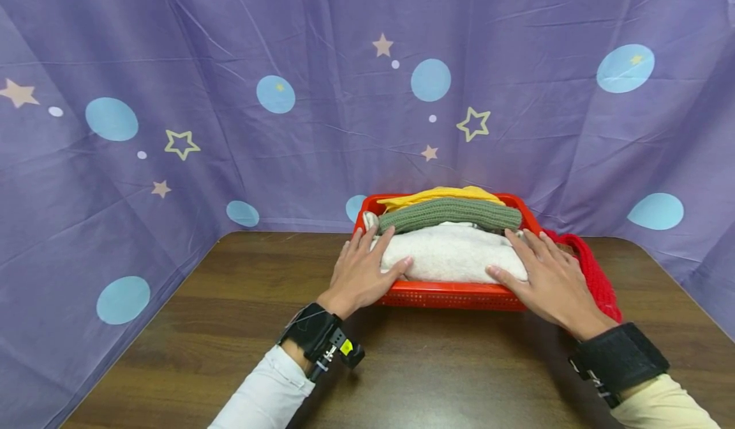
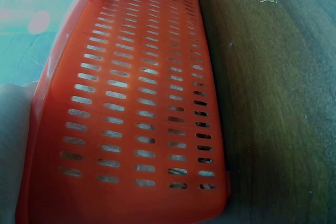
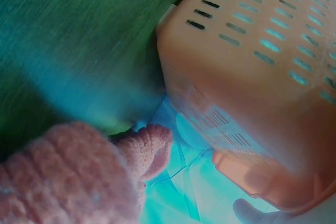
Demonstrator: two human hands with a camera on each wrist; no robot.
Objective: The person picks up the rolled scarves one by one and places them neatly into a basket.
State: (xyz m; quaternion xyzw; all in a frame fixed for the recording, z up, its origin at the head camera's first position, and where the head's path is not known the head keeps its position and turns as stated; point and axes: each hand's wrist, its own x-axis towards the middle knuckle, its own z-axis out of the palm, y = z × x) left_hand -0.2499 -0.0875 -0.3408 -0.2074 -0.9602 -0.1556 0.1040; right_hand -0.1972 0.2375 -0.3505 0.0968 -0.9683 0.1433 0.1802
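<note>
A red plastic basket with slotted walls stands on the table, packed with folded knitwear. Fluffy white fabric fills its front, a ribbed green knit roll lies behind that, and a yellow knit is at the back. My left hand rests over the left front corner, fingers extended and the thumb by the white fabric. Over the right front corner lies my right hand, its fingers spread and its thumb on the white fabric. The left wrist view shows the basket's slotted wall close up.
A red knitted item lies on the table outside the basket's right side, partly behind the right hand. The brown wooden table meets a purple curtain with stars and dots behind the basket.
</note>
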